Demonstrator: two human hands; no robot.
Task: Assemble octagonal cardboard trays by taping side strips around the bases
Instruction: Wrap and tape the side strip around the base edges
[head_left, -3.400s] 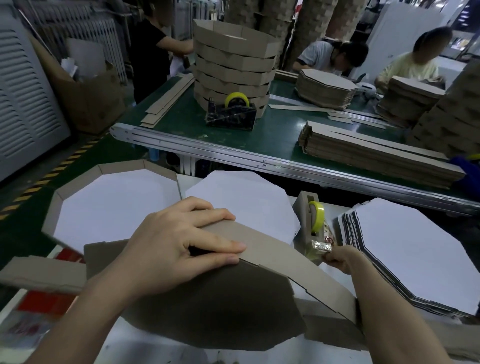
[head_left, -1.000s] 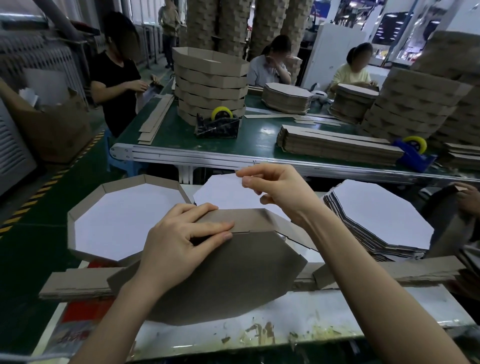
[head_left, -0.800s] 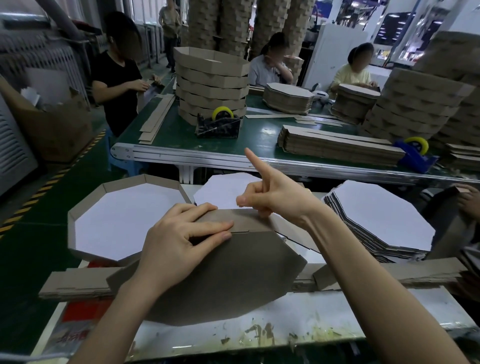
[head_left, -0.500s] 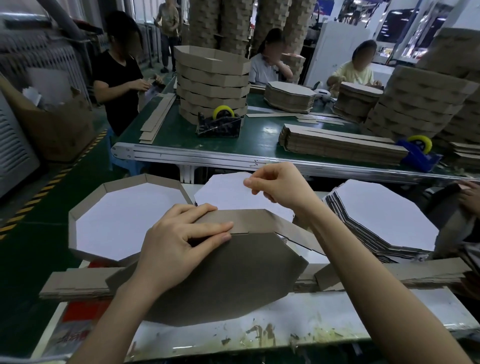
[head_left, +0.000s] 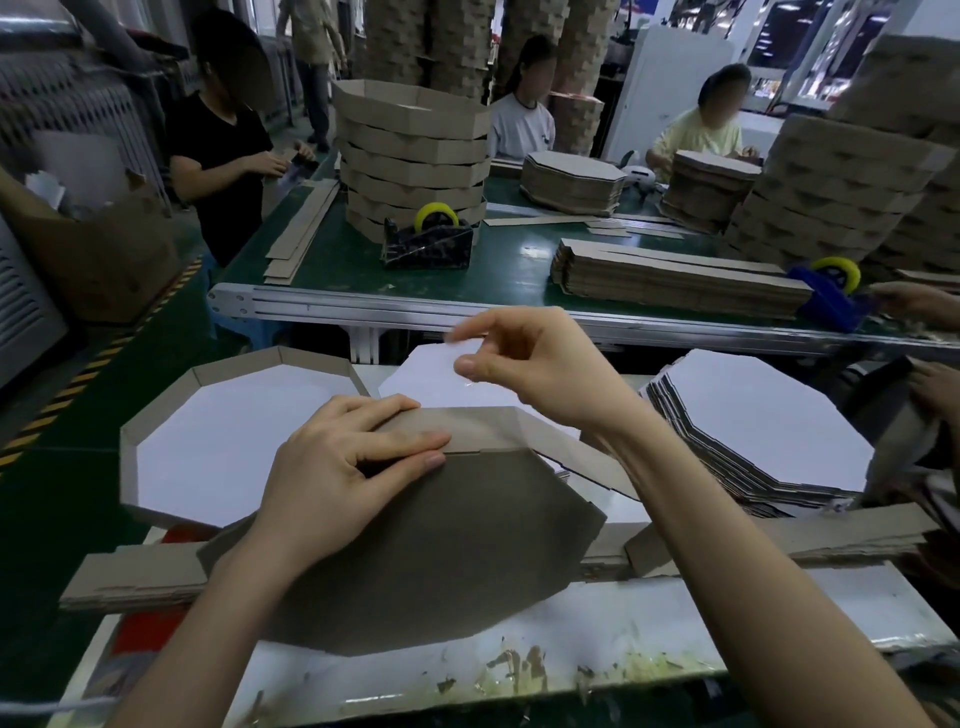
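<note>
An octagonal base (head_left: 415, 561) is laid over flat strips (head_left: 135, 579), a side strip (head_left: 483, 428) held along its far edge by the left hand (head_left: 337, 478), tape (head_left: 461, 354) pinched above by the right hand (head_left: 540, 364). A finished tray (head_left: 234, 366) is set left, stacked bases (head_left: 753, 415) right; a tape dispenser (head_left: 428, 241) and stacked trays (head_left: 410, 156) are ranged on the conveyor (head_left: 519, 270) behind

The fingertips (head_left: 467, 367) of the right hand (head_left: 540, 374) are blurred; whether tape is pinched there cannot be told. The joint of strip (head_left: 483, 423) and base (head_left: 441, 545) is partly covered by the left hand (head_left: 343, 467). Both forearms are cut off below.
</note>
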